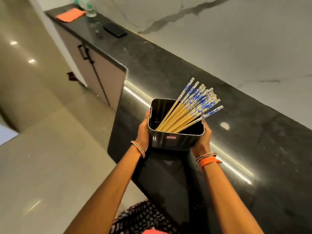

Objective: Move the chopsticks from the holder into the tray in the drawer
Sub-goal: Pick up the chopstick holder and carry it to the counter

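Note:
A black square holder [173, 140] is held between both my hands over the near edge of the dark stone counter [236, 132]. Several wooden chopsticks [189, 109] with blue-and-white patterned tops lean inside it toward the upper right. My left hand [143, 132] grips the holder's left wall, thumb at the rim. The holder's right wall is gripped by my right hand [203, 138]. No drawer or tray is in view.
A black phone [115, 29], a clear glass [91, 7] and an orange cloth [70, 14] lie at the far end of the counter. Grey cabinet doors [94, 65] with black handles stand below it. Glossy floor tiles spread to the left; a marble wall rises behind.

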A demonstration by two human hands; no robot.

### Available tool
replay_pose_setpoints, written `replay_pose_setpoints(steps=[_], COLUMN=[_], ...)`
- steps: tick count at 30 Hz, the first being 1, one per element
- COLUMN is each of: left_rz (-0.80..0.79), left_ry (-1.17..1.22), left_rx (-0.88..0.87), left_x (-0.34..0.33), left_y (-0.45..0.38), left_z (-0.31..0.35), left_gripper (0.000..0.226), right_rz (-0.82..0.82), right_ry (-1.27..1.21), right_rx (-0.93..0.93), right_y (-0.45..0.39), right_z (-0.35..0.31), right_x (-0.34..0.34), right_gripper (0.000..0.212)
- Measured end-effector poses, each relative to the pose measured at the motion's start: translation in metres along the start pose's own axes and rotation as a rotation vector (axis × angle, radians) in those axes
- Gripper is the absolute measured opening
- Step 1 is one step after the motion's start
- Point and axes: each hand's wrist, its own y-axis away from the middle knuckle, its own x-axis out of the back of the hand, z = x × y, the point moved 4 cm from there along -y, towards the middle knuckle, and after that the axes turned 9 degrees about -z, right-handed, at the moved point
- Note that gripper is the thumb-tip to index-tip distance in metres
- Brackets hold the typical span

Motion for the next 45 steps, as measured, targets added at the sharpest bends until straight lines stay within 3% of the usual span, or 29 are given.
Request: replay_pose_setpoints(steps=[5,8,13,19,22,25,28,33,40,45], left_rz=[0.233,0.369,0.581,0.964,1.182,1.38,1.631,1.991,2.184,2.302], left_ry=[-0.106,-0.016,0.096,0.232,0.223,0.224,0.213,0.199,0.226,0.319], left_rx=[-0.168,-0.287,-0.488,-0.718,-0.822,-0.94,-0.996,-1.049,-1.208,-1.221], left_x=[0.067,0.109,0.151,0.181,0.18,0.17,0.147,0.1,0.072,0.091], left_y=[0.061,0.124,0.25,0.427,0.511,0.594,0.676,0.783,0.881,0.955], left_z=[0.035,0.046,0.059,0.049,0.035,0.018,-0.014,-0.074,-0.109,-0.13], left_gripper=[0.044,0.043,0.076,0.068,0.046,0.037,0.037,0.039,0.038,0.038], right_rz=[-0.245,-0.38,-0.709,-1.145,-1.369,-1.596,-1.734,-1.953,-2.167,-2.269], right_ry=[0.03,0.063,0.182,0.207,0.184,0.157,0.256,0.333,0.347,0.436], right_rx=[-0.086,-0.214,-0.362,-0.644,-0.749,-0.879,-0.972,-1.173,-1.332,-1.304], right_y=[0.002,0.034,0.115,0.249,0.33,0.416,0.509,0.651,0.787,0.873], right_z=[0.026,0.061,0.112,0.183,0.209,0.23,0.248,0.279,0.306,0.344], right_x=[-0.087,-0.145,-0.23,-0.319,-0.35,-0.366,-0.376,-0.365,-0.358,-0.376], right_gripper=[0.031,0.03,0.039,0.046,0.05,0.059,0.039,0.061,0.062,0.049])
